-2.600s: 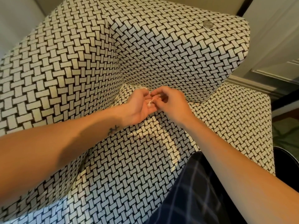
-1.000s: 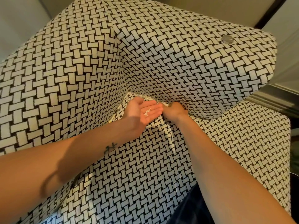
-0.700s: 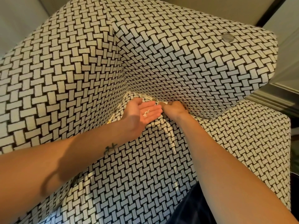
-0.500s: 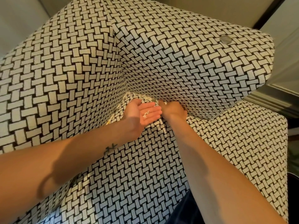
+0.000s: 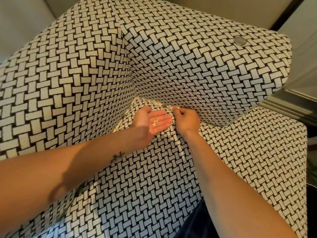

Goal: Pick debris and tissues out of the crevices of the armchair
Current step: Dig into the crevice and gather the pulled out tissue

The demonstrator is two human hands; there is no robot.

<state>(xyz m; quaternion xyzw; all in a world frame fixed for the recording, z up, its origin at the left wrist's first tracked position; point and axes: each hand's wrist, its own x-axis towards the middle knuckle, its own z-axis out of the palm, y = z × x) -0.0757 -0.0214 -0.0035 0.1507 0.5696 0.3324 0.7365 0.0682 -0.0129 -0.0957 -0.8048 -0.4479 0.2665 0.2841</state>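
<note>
A few white scraps of debris (image 5: 155, 122) lay on the upturned left hand (image 5: 149, 121), whose fingers were straight and held together, palm up above the seat. Just beside it the right hand (image 5: 187, 119) had its fingers curled, the tips pinching a small white tissue piece (image 5: 176, 108) at the crevice (image 5: 163, 104), where more pale bits sat between the seat and the upright panel. Both hands hung over the black-and-white woven armchair (image 5: 85, 74). A round grey disc (image 5: 239, 41) sat on its top right edge.
</note>
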